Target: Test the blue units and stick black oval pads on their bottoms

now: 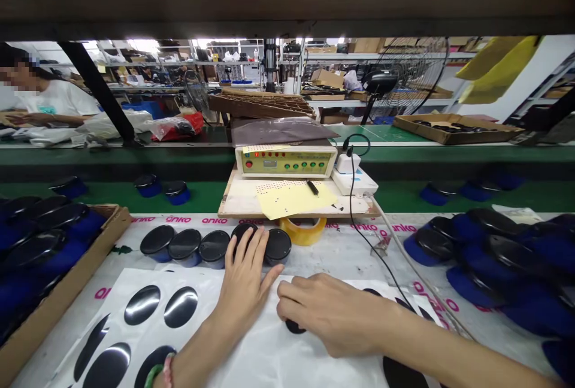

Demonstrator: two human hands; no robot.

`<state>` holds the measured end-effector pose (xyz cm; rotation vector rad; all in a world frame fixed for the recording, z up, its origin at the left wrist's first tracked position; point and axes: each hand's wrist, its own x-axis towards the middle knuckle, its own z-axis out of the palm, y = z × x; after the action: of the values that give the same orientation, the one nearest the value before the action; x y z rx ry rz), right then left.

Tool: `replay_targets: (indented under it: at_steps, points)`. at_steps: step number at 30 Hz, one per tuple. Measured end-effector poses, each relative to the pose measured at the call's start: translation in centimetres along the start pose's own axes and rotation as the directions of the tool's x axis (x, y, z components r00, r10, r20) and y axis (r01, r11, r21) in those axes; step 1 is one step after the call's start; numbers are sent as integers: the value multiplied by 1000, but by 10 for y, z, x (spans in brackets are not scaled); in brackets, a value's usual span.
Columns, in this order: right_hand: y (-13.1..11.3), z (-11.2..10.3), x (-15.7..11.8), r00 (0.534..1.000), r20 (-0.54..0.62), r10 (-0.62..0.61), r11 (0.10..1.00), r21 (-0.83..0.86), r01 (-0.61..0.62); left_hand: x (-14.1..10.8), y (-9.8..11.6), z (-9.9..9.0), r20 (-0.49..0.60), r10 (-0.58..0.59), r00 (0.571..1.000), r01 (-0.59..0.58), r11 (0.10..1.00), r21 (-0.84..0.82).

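My left hand (pixel 245 274) lies with its fingers stretched out over one blue round container with a black top (pixel 243 231), in a short row of such containers. Beside its fingertips stands another black-topped container (pixel 278 246); more of the row, such as this container (pixel 184 247), is to the left. Over a white backing sheet (pixel 256 352), my right hand (pixel 321 310) is closed, fingers curled and pinched at the edge of a black round sticker (pixel 295 327). The hand covers part of that sticker. Other black round stickers (pixel 180 307) lie on the sheet at left.
A cardboard box (pixel 85 274) of blue containers stands at left; piled containers (pixel 489 256) lie at right. Behind the row are a roll of yellow tape (pixel 305 232), a control box (pixel 287 163) and a hanging black cable (pixel 353 196). A person (pixel 54 97) sits far left.
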<state>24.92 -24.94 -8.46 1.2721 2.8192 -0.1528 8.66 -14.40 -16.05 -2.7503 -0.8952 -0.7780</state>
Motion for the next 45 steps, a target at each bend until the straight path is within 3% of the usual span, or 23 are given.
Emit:
replay_targets:
  at_steps: [2,7,9,14,20,28,36,40,45]
  points:
    - [-3,3,-4,1000,-6,14,1000,-13,-14,-1,3,0,-7,-2,1000,2,1000,10]
    - [1,13,-12,989,-7,145,968,207,-141,-3,4,1,-14,-2,1000,2,1000,20]
    - [0,14,-13,985,-5,171,964,205,-167,-3,4,1,-13,-3,1000,4,1000,21]
    - [-12,18,-10,994,-13,108,991,-78,-109,-2,6,2,-5,-10,1000,10,999,30]
    - [-23,34,-10,996,-90,8,943,-329,-37,-4,6,1,3,-11,1000,11,999,31]
    - [-14,26,-10,991,-96,91,989,-106,-101,-3,6,1,-11,-17,1000,17,1000,16]
    - [-7,18,-15,985,-93,148,989,17,-147,-3,6,-1,-18,-13,1000,14,1000,17]
    - [-12,17,-25,965,-97,243,964,136,-229,-3,6,-1,-20,-16,1000,16,1000,14]
    - [-21,36,-23,953,-204,223,974,6,-226,-2,5,-1,-14,-18,1000,18,1000,6]
